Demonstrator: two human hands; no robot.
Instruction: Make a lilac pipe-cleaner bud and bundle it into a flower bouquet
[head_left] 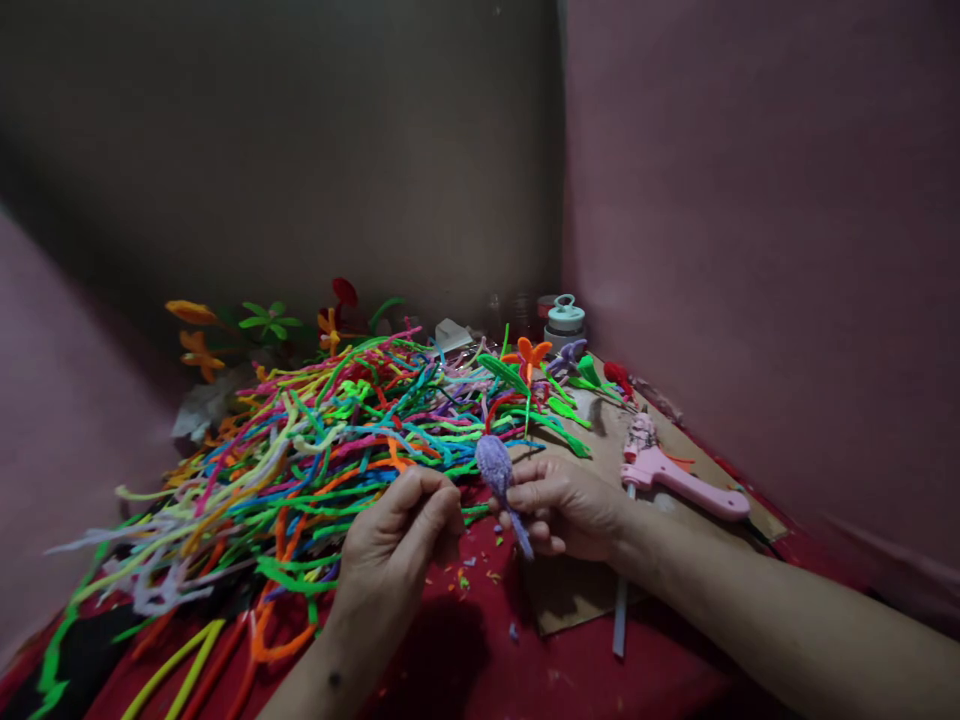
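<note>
Plainly, two hands (401, 528) (568, 505), one held purple piece (493, 462)

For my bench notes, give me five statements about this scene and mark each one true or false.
1. The right hand holds a fuzzy purple piece. True.
2. The left hand is spread flat with its fingers straight. False: its fingers are curled in; whether they hold something small cannot be told.
3. A pink glue gun lies on the cardboard. True.
4. The pile of fuzzy stems is all one colour. False: it mixes green, orange, yellow, pink, blue and more.
5. The tabletop in front of the hands is white. False: it is red, with small coloured scraps on it.
</note>
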